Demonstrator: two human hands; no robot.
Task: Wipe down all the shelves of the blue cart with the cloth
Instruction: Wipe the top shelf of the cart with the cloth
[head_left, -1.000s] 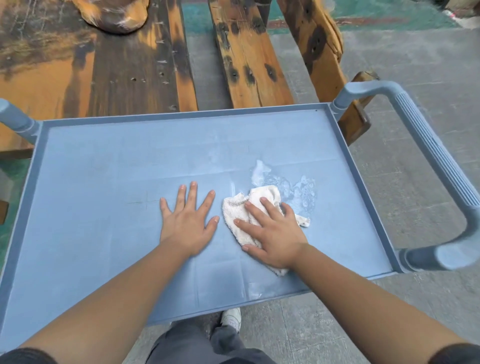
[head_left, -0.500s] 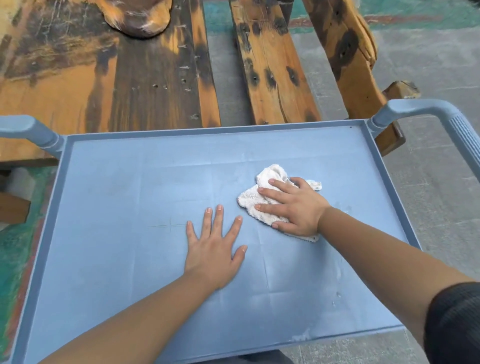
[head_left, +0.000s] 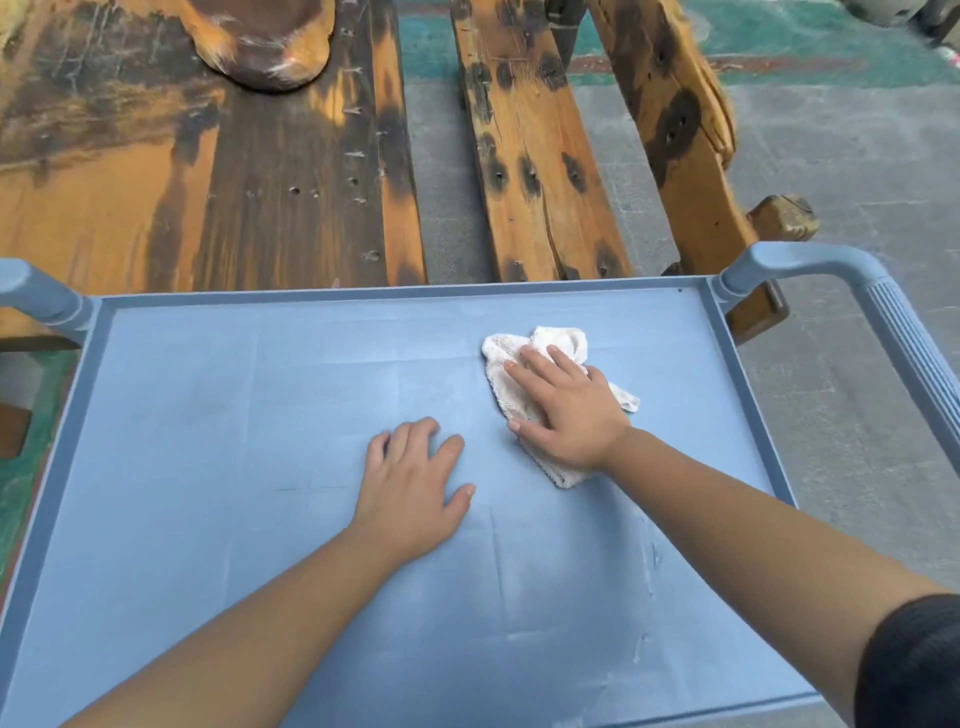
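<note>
The blue cart's top shelf (head_left: 218, 467) fills the lower part of the head view, a flat tray with a raised rim. A crumpled white cloth (head_left: 558, 343) lies on it right of centre, toward the far rim. My right hand (head_left: 563, 410) presses flat on the cloth and covers most of it. My left hand (head_left: 410, 488) rests on the bare shelf just left of the cloth, fingers slightly curled and holding nothing. The lower shelves are hidden under the top one.
The cart's ribbed handle (head_left: 904, 332) curves along the right side, and a second handle end (head_left: 36, 296) shows at the far left. A worn wooden table (head_left: 208, 171) and bench planks (head_left: 540, 171) stand right behind the cart. Grey concrete floor (head_left: 857, 182) lies to the right.
My right hand has pushed the cloth away from me toward the far rim, over the wet patch near the shelf's right side. My left hand's spread fingers have curled in.
</note>
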